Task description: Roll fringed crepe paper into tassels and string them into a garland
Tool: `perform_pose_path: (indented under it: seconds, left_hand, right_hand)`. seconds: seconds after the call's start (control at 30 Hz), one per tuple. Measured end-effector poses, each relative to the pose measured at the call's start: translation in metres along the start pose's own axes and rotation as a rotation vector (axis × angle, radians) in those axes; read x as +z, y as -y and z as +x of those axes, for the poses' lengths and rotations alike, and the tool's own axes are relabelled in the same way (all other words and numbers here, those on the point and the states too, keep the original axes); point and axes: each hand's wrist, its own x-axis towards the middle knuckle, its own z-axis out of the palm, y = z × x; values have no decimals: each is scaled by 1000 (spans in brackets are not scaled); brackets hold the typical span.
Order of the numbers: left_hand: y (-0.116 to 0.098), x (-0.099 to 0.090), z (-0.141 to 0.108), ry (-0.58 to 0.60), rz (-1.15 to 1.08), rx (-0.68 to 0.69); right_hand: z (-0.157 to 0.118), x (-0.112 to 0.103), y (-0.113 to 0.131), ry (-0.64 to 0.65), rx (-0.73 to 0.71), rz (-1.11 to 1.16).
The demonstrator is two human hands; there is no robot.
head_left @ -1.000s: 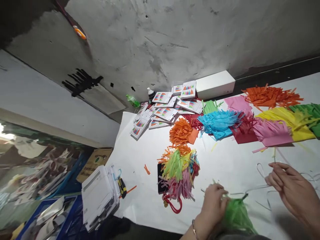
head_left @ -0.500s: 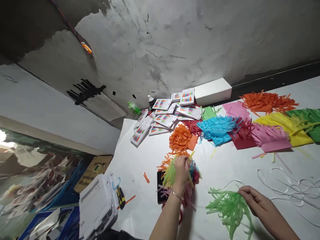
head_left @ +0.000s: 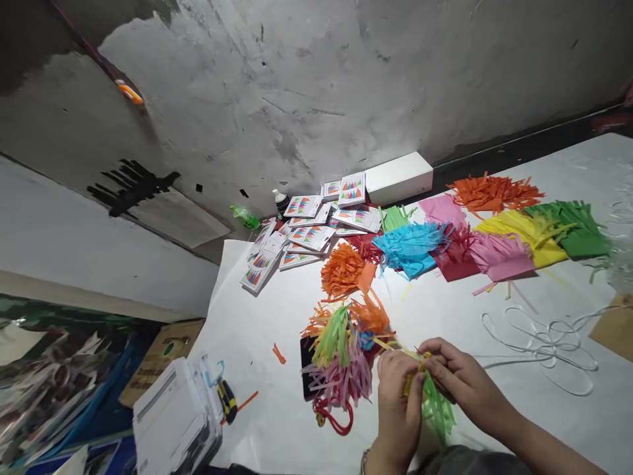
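Near the table's front edge, my left hand (head_left: 399, 390) pinches a yellow paper tassel (head_left: 409, 381), mostly hidden by the fingers. Touching the same spot, the fingertips of my right hand (head_left: 448, 369) are closed on something too small to make out, perhaps a needle. Below both hands hangs a green fringed tassel (head_left: 437, 409). Just left of them lies a mixed pile of pink, green and orange tassels (head_left: 341, 356), partly over a black flat object (head_left: 307, 371). A white cord (head_left: 548, 346) lies in loops to the right.
Fringed paper bundles (head_left: 413, 247) in several colours line the back right. Printed packets (head_left: 311, 236) are stacked beside a white box (head_left: 399, 178) at the wall. At the left are a yellow-black cutter (head_left: 227, 400), white stacked packets (head_left: 173, 422) and a red cord loop (head_left: 341, 423).
My left hand has left the mixed pile and moved right, now with yellow paper. My right hand has shifted left to meet it. The green tassel has moved left with it.
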Motion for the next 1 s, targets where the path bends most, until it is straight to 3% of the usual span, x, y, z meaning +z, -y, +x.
perform_pose_path:
  seconds: [0.13, 0.23, 0.5, 0.6, 1.0]
  left_hand:
    - [-8, -5, 2, -11, -271, -268]
    - [-14, -3, 0, 34, -465, -416]
    - [-19, 5, -5, 60, -528, -488]
    - [-20, 5, -4, 30, -466, -472]
    - [-13, 12, -5, -106, -240, -157]
  right_hand:
    - [-14, -7, -4, -87, 77, -50]
    - [-21, -7, 5, -52, 35, -182]
    - [-30, -3, 14, -109, -22, -258]
    - [-34, -5, 13, -120, -51, -258]
    - [-38, 0, 10, -115, -34, -332]
